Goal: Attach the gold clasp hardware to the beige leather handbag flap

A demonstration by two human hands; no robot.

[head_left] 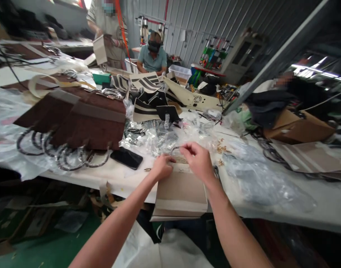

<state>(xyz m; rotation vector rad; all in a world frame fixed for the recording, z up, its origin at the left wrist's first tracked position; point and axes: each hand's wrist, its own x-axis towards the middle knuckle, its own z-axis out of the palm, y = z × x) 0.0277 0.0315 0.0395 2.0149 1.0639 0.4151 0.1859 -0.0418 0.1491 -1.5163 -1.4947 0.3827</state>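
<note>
over table edge (pixel 138 188), beige panel (pixel 181 190) lengthwise toward camera

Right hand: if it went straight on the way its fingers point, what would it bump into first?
Beyond the thin curved strip at its fingertips, the right hand would probably meet the crumpled clear plastic on the table, though depth is unclear, so it might pass above.

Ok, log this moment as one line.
left hand: at beige panel's far end | right hand: pinching thin curved strip | leftward: black phone | rightward: clear plastic
</note>
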